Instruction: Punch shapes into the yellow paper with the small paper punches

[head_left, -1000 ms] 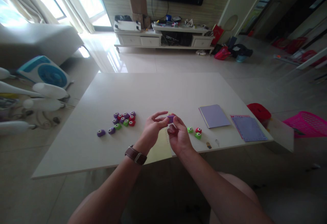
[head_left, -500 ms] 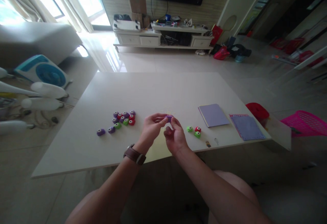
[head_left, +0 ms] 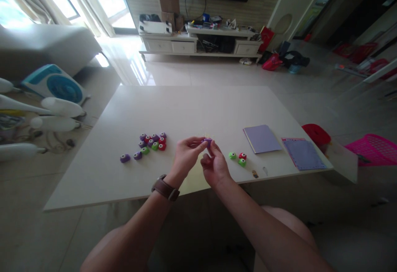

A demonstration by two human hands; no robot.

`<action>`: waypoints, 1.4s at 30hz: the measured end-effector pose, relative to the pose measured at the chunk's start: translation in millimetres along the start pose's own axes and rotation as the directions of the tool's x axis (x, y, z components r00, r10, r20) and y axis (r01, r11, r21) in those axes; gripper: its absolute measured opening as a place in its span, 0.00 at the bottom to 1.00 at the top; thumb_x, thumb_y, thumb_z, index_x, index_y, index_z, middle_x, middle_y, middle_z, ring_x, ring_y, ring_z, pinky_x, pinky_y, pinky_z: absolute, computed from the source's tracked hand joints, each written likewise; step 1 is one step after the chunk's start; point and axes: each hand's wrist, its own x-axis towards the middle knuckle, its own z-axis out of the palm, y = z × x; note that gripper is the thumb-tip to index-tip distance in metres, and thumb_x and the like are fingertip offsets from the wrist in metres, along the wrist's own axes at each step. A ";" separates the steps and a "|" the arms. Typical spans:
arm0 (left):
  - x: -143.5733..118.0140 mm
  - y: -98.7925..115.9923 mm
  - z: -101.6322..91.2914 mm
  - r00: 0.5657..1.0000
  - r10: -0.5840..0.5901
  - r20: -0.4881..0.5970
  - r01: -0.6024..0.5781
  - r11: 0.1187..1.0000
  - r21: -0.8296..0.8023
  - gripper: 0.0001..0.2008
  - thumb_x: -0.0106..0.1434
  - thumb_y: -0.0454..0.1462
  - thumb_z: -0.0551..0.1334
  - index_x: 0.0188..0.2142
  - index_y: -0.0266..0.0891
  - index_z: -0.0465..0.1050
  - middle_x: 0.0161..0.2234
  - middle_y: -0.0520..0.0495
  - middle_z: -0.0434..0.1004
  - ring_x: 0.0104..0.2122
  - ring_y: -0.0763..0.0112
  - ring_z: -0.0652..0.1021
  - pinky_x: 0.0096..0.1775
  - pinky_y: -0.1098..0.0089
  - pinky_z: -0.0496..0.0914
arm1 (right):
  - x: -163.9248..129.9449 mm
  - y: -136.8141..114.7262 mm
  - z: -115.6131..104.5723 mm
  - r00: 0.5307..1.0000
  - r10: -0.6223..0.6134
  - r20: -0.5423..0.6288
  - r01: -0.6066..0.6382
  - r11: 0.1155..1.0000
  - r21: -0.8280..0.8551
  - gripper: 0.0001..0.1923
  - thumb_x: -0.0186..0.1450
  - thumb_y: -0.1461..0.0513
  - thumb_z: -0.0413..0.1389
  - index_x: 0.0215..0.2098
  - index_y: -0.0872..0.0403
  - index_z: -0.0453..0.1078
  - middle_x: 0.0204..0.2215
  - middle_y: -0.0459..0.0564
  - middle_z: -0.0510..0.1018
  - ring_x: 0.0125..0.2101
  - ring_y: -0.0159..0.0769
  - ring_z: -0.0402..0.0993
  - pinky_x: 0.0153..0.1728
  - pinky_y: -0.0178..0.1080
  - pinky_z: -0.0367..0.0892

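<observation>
**Punch held at yellow sheet edge, both hands engaged**

Table [head_left: 192, 106] first: a large pale top with a wide bare stretch across its far half and left side. Its near edge runs just under the wrists, so anything slid toward the person reaches the drop-off quickly.

Yellow sheet [head_left: 194, 176] lies at the near edge, directly below the hands, one end apparently lifted toward the fingers. Two more sheets rest to the right: a lilac pad [head_left: 262, 138] and, nearer the right corner, a patterned purple sheet [head_left: 302, 154].

Cluster of small punches [head_left: 151, 141], purple, red and green, sits left of the hands, with two purple ones trailing further left. A smaller group of three punches [head_left: 238, 158] sits just right of the hands.

Left hand [head_left: 186, 156], with a brown watch at the wrist, pinches a small purple punch [head_left: 207, 141] between thumb and fingertips, above the table and over the yellow sheet. Right hand [head_left: 214, 166] is curled just beside it, fingertips touching the same punch from below. Neither hand is spread.

Step in hand, as judged: the punch is being seated on or pressed against the sheet edge. The next move calls for a firm squeeze with the sheet kept steady, then a short shift along the edge.

Open room: clear space ahead of the hands; the two punch groups bound sideways travel.
</observation>
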 end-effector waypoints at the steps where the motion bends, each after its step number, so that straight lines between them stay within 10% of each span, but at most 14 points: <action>1: -0.2 -0.4 0.3 1.000 -0.001 0.000 0.001 1.000 -0.005 0.16 0.50 0.43 0.76 0.36 0.36 0.83 0.37 0.40 0.86 0.37 0.61 0.84 0.41 0.65 0.77 | 0.0 -0.7 -0.5 1.000 0.006 -0.003 -0.006 1.000 0.001 0.08 0.58 0.61 0.69 0.34 0.53 0.76 0.26 0.40 0.79 0.14 0.17 0.51 0.12 0.24 0.50; 42: -4.5 -0.7 4.9 0.999 -0.045 -0.023 0.044 0.999 -0.009 0.17 0.50 0.43 0.75 0.36 0.35 0.83 0.35 0.40 0.85 0.31 0.64 0.82 0.32 0.69 0.74 | 1.2 -2.5 -4.1 0.999 0.033 -0.030 -0.033 0.999 -0.001 0.10 0.58 0.60 0.70 0.33 0.54 0.75 0.27 0.40 0.78 0.14 0.17 0.52 0.12 0.25 0.51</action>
